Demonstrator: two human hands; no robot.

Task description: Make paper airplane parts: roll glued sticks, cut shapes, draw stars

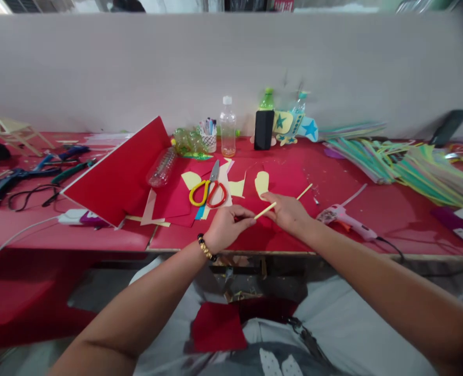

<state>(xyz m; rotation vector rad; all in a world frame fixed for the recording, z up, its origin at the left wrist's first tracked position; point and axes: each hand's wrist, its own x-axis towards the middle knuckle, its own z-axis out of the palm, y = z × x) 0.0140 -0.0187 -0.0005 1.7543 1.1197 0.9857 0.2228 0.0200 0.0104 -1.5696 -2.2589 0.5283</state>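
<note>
A thin pale-yellow stick (265,210) slants across in front of me, above the red table. My left hand (233,225) pinches its near end between thumb and fingertips. Farther along, my right hand (290,213) is closed around the stick, whose far end sticks out beyond the fingers. Just past my right fingertips lies a rounded yellow paper cutout (262,184); whether they touch it I cannot tell. Scissors (210,192) with a yellow and a red handle lie beyond my left hand, among scraps of yellow and pink paper.
A pink glue gun (349,220) lies right of my right hand. Clear plastic bottles (227,128), a pen cup (208,138) and a black phone (263,130) stand behind. A red board (125,175) leans at left; bundled coloured strips (404,162) lie at right.
</note>
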